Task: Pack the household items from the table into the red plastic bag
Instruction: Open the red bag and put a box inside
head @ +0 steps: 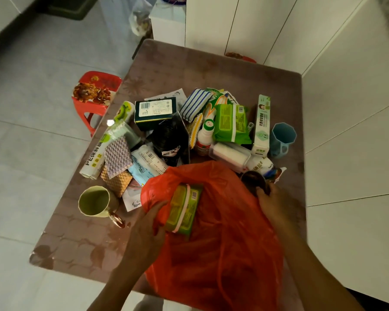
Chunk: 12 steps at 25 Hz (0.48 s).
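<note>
The red plastic bag [225, 232] lies open at the table's near edge. My left hand [148, 225] grips the bag's left rim beside a green wipes pack [184, 209] that sits in the bag's mouth. My right hand [272, 200] holds the bag's right rim, next to a dark round object [253, 179]. Behind the bag lies a pile: a second green wipes pack [231, 122], a dark box [155, 113], a black bag roll [171, 140], a white bottle [204, 140], a tall white-green box [262, 126], a cling film roll [97, 158], and scrub sponges [118, 156].
A green mug [97, 202] stands at the left of the table [81, 239]; a blue cup [281, 140] stands at the right. A red plastic stool [94, 95] sits on the floor to the left. White cabinets line the right side.
</note>
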### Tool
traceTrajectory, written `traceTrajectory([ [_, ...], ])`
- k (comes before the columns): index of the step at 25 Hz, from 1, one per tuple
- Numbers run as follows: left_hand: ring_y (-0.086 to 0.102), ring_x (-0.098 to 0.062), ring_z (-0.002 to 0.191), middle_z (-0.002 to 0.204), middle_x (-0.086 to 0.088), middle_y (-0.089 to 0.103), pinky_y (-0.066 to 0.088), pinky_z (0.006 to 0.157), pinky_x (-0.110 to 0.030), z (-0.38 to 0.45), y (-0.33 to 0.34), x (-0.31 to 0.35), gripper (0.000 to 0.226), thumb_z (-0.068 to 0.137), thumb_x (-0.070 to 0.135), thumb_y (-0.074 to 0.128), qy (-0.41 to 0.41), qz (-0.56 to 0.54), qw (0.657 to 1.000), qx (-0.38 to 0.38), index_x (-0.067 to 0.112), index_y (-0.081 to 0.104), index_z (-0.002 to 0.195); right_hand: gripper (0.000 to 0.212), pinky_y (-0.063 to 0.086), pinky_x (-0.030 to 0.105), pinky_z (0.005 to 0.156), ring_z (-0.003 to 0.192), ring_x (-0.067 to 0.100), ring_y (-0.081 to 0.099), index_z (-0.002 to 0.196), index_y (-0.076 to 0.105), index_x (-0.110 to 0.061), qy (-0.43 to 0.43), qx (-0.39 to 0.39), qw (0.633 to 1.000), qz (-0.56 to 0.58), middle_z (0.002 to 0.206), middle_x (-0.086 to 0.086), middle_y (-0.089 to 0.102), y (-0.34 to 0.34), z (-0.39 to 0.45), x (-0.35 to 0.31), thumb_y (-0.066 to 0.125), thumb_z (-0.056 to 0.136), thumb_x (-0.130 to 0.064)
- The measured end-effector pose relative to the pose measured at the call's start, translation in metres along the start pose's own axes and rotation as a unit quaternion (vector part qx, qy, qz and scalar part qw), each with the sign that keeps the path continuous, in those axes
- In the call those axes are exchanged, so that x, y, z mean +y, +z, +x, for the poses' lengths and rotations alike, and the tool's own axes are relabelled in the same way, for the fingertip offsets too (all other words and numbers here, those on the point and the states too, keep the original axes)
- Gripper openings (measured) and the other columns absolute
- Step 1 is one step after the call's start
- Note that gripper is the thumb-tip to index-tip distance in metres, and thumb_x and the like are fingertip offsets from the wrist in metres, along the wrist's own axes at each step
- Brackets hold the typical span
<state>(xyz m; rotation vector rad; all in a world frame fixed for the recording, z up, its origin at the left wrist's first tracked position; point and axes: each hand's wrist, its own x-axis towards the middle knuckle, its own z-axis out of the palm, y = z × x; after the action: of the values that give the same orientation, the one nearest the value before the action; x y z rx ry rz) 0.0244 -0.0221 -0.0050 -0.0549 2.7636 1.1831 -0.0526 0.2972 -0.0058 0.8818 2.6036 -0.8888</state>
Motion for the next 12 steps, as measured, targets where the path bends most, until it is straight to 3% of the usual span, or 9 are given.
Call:
traceTrajectory([
  [3, 0.044, -0.012, 0.105, 0.136, -0.015, 0.048, 0.033, 0.084, -0.008, -0.003, 0.002, -0.001, 0.057, 0.088, 0.002, 0.062, -0.006, 0.005, 1.0, 0.009, 0.024, 0.043, 0.137, 0.03, 0.041, 0.024, 0.063, 0.077, 0.012, 0.056, 0.116, 0.058, -0.017, -0.001, -0.063, 0.998, 0.02, 0.104, 0.008, 0.064, -0.003, 0.003, 0.01, 0.047, 0.099, -0.038],
  [5, 0.048, -0.019, 0.111, 0.139, -0.015, 0.046, 0.041, 0.088, -0.019, -0.004, 0.004, -0.001, 0.056, 0.09, 0.005, 0.06, -0.011, -0.002, 1.0, 0.004, 0.025, 0.04, 0.138, 0.021, 0.036, 0.024, 0.057, 0.073, 0.012, 0.055, 0.107, 0.06, -0.017, -0.007, 0.03, 0.998, 0.046, 0.102, 0.009, 0.067, -0.014, -0.006, 0.017, 0.053, 0.096, -0.035],
  [7, 0.052, -0.027, 0.116, 0.14, -0.015, 0.045, 0.046, 0.089, -0.029, -0.002, 0.005, -0.003, 0.055, 0.092, 0.009, 0.059, -0.013, -0.008, 1.0, 0.003, 0.024, 0.038, 0.14, 0.022, 0.039, 0.026, 0.067, 0.085, 0.018, 0.055, 0.112, 0.06, -0.012, -0.009, 0.188, 0.969, 0.16, 0.107, 0.011, 0.066, -0.037, -0.023, 0.022, 0.057, 0.094, -0.025],
  [9, 0.052, -0.025, 0.114, 0.139, -0.014, 0.046, 0.048, 0.089, -0.032, 0.002, 0.007, -0.007, 0.054, 0.092, 0.012, 0.059, -0.018, -0.007, 1.0, 0.013, 0.024, 0.039, 0.141, 0.025, 0.041, 0.024, 0.07, 0.092, 0.02, 0.057, 0.119, 0.058, -0.012, -0.038, 0.24, 0.937, 0.252, 0.107, 0.006, 0.063, -0.05, -0.049, 0.026, 0.052, 0.098, -0.025],
  [10, 0.053, -0.026, 0.113, 0.139, -0.014, 0.046, 0.05, 0.089, -0.035, 0.003, 0.009, -0.009, 0.054, 0.093, 0.014, 0.058, -0.022, -0.008, 1.0, 0.014, 0.025, 0.038, 0.142, 0.026, 0.042, 0.023, 0.067, 0.089, 0.021, 0.06, 0.12, 0.058, -0.015, -0.052, 0.206, 0.943, 0.255, 0.106, 0.005, 0.064, -0.043, -0.066, 0.023, 0.047, 0.1, -0.027],
  [12, 0.056, -0.028, 0.111, 0.138, -0.013, 0.045, 0.054, 0.087, -0.038, 0.003, 0.01, -0.012, 0.053, 0.093, 0.018, 0.056, -0.024, -0.014, 1.0, 0.009, 0.027, 0.037, 0.142, 0.028, 0.044, 0.018, 0.057, 0.073, 0.011, 0.063, 0.124, 0.055, -0.021, -0.114, 0.051, 0.98, 0.156, 0.098, 0.003, 0.065, -0.003, -0.092, 0.01, 0.044, 0.099, -0.027],
])
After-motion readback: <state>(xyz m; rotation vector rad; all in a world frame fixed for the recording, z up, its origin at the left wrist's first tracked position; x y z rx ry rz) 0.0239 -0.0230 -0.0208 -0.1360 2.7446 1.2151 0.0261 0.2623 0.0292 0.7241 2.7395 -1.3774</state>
